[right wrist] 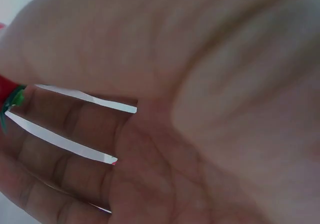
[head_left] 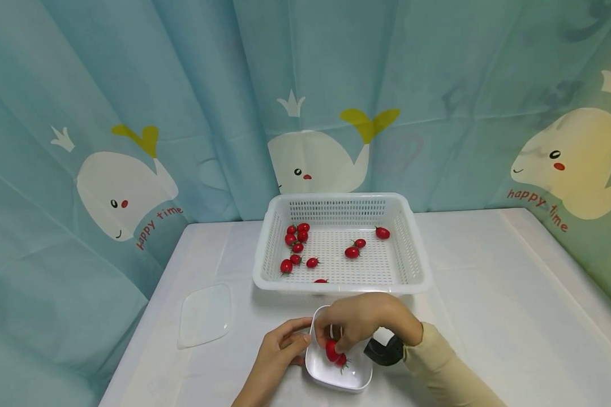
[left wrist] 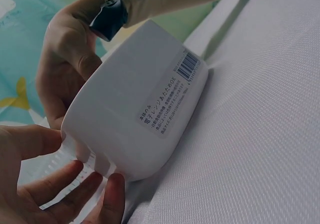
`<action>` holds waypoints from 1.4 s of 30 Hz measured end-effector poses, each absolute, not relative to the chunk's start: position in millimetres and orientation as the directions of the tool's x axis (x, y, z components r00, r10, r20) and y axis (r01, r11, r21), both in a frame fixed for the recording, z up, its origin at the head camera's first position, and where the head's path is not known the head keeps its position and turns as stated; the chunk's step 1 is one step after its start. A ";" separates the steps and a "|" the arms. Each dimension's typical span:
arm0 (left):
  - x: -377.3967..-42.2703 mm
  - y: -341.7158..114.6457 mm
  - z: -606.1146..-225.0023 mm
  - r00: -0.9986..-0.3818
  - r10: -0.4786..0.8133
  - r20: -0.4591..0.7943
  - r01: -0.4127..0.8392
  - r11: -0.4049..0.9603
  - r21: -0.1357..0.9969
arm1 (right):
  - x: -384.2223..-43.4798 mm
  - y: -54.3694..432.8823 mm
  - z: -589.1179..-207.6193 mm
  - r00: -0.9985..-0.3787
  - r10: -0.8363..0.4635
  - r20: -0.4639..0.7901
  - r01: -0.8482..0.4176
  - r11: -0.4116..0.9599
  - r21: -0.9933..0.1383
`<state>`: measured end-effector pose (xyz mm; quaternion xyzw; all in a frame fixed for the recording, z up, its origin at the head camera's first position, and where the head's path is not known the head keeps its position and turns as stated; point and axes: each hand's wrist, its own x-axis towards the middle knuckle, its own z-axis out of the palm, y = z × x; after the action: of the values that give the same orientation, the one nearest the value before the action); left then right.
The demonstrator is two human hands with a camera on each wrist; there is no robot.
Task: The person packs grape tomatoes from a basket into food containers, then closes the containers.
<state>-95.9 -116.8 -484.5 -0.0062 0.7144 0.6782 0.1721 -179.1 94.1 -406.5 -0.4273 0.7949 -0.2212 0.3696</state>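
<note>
A small white square plastic container (head_left: 338,377) stands on the table in front of me. My left hand (head_left: 281,351) holds it at its left side, thumb and bent fingers against the outer wall. A printed label (left wrist: 170,92) with a barcode shows on that container in the left wrist view. Reaching inside, my right hand (head_left: 355,320) pinches a red cherry tomato (head_left: 331,350) between thumb and fingers. Another cherry tomato (head_left: 341,360) with a green stem lies right beside it. In the right wrist view the palm (right wrist: 165,169) hides most of the fruit.
Behind the container stands a white slotted basket (head_left: 341,287) with several cherry tomatoes (head_left: 352,252) in it, most at its left side. A translucent square lid (head_left: 205,315) lies on the table to the left. A whale-print curtain (head_left: 209,141) hangs behind the table.
</note>
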 end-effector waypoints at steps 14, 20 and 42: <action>-96.5 -115.3 -483.4 -0.940 0.237 -0.246 -0.232 0.086 0.969 | -173.0 89.0 -409.2 -0.435 -0.775 -0.458 -0.515 0.631 -0.580; -97.3 -114.7 -483.5 -0.940 0.240 -0.243 -0.226 0.095 0.969 | -171.5 88.5 -410.8 -0.443 -0.770 -0.459 -0.504 0.637 -0.583; -95.9 -116.5 -484.2 -0.944 0.218 -0.250 -0.227 0.123 0.966 | -177.2 120.3 -378.7 -0.486 -0.847 -0.214 -0.541 0.484 -0.688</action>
<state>-95.9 -116.5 -484.2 -0.0032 0.7303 0.6622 0.1679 -177.2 120.3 -378.7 -0.4253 0.8159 -0.2780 0.2760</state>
